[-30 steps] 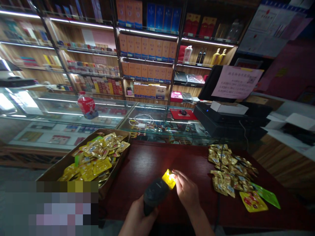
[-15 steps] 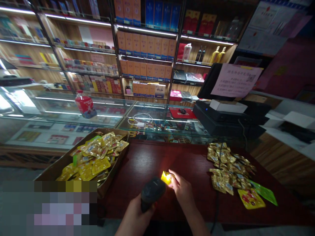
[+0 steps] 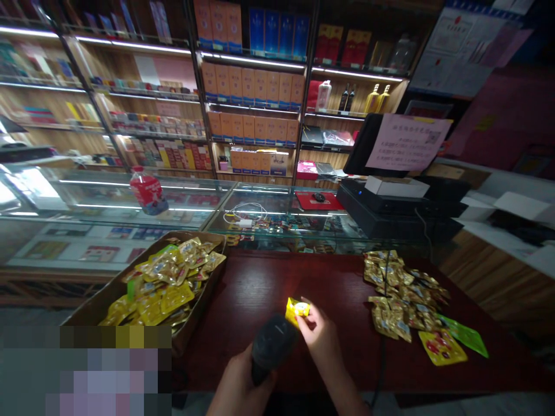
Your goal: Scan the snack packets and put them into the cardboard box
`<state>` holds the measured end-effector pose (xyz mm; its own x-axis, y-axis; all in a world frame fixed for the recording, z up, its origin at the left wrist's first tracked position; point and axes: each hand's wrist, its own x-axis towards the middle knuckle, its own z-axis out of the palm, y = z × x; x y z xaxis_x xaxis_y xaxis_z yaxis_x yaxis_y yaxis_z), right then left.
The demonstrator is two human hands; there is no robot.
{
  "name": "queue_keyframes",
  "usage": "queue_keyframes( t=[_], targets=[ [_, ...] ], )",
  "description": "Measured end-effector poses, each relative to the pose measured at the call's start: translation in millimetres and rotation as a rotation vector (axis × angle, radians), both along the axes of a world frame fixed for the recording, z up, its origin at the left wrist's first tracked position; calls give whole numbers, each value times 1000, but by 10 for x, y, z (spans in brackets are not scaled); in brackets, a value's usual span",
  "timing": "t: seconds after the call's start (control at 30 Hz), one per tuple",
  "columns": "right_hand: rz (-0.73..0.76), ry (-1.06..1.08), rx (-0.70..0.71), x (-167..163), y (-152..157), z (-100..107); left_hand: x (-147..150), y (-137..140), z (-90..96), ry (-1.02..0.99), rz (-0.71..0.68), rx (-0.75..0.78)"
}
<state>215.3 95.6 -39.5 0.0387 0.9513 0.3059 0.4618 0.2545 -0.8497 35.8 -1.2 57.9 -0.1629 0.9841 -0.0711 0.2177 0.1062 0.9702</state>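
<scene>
Two hands are working close together above the dark red wooden table. Fingertips of the right hand are pinching a small yellow foil snack packet, clamped on its right edge and holding it just above the table top. Fingers of the left hand are wrapping tightly around the grip of a black handheld barcode scanner, whose head is pointing at the brightly lit packet just in front of it. Left of the table's middle, an open brown cardboard box is holding many more yellow packets. Toward the table's right side, a loose heap of gold foil packets is lying flat.
</scene>
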Motion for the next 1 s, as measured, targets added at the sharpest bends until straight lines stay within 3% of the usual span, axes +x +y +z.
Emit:
queue_keyframes(
  t=[0.1,0.23,0.33,0.47,0.57,0.67,0.73,0.9,1.0],
  targets=[
    [-28,-47,38,-20,-28,62,43,17,2,-52,30,-22],
    [-48,-78,41,-47,-56,131,15,-15,16,-19,-48,-57],
    [-45,-52,28,-23,-51,131,-42,-47,-74,-3,-67,-71],
    [-64,230,-159,29,73,55,-121,-39,-491,-216,21,-196],
    [34,515,-371,-112,209,65,-204,-7,-864,-422,160,-271],
    [242,556,-494,-563,320,248,-258,-2,-1087,-457,222,-283],
    [421,573,-500,-1031,401,442,-264,-10,-1140,-465,240,-284],
    [709,512,-319,-2199,461,932,-273,-16,-1124,-457,305,-279],
    [713,254,-197,-2368,381,1032,-305,-32,-1104,-428,295,-278]
  ],
)
